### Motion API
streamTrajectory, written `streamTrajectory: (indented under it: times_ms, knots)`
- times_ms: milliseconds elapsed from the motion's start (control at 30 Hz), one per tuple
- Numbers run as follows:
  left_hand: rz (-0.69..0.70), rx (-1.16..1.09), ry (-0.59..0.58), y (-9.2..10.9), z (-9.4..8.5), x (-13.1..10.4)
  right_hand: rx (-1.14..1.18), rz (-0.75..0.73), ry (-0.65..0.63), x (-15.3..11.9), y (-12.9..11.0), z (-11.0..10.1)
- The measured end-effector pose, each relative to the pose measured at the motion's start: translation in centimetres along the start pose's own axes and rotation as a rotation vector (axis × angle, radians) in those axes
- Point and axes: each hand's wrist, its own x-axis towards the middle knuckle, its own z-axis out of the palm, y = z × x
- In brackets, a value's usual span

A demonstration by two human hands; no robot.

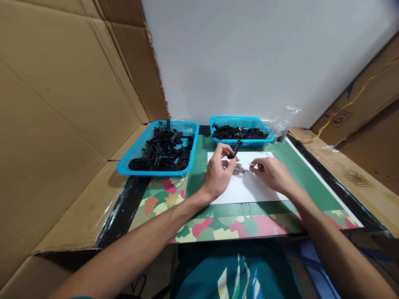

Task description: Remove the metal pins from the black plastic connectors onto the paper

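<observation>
My left hand (218,172) is closed round a slim black plastic part (236,149), which it holds up at a tilt above a white sheet (249,195). Below and between my hands lies a pile of tiny metal pieces (238,170), possibly little springs or pins. Just right of that pile, my right hand (269,172) has its thumb and fingers pinched together low over the sheet. Whatever sits in that pinch is too small to make out.
On the left stands a blue basket (124,164) heaped with black plastic parts. A second blue basket (240,143) with flatter black pieces is at the back, beside a clear plastic bag (282,124). Cardboard walls (77,83) flank the table, and a yellow wire (352,99) hangs at right.
</observation>
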Motion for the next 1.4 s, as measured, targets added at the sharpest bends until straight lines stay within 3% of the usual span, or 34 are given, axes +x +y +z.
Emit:
streamTrajectory:
  times_ms: [267, 733, 1000, 1133, 1400]
  knots:
    - [0.014, -0.009, 0.002, 0.0, 0.2, -0.2, -0.313, -0.219, -0.157, 3.1, -0.6, -2.3]
    - [0.075, 0.027, 0.064, -0.6, -1.2, 0.8, -0.151, -0.326, -0.669, 9.1, -1.5, -3.3]
    - [0.136, 0.026, 0.078, 0.0, -1.1, 0.8, -0.117, -0.303, -0.655, 9.0, -1.5, -2.8]
    - [0.128, 0.015, 0.077, 0.2, -1.0, 0.8, -0.103, -0.317, -0.575, 8.2, -1.1, -3.0]
    - [0.099, -0.006, 0.089, 0.3, -0.9, 1.0, 0.132, -0.382, -0.431, 6.4, 2.1, -2.6]
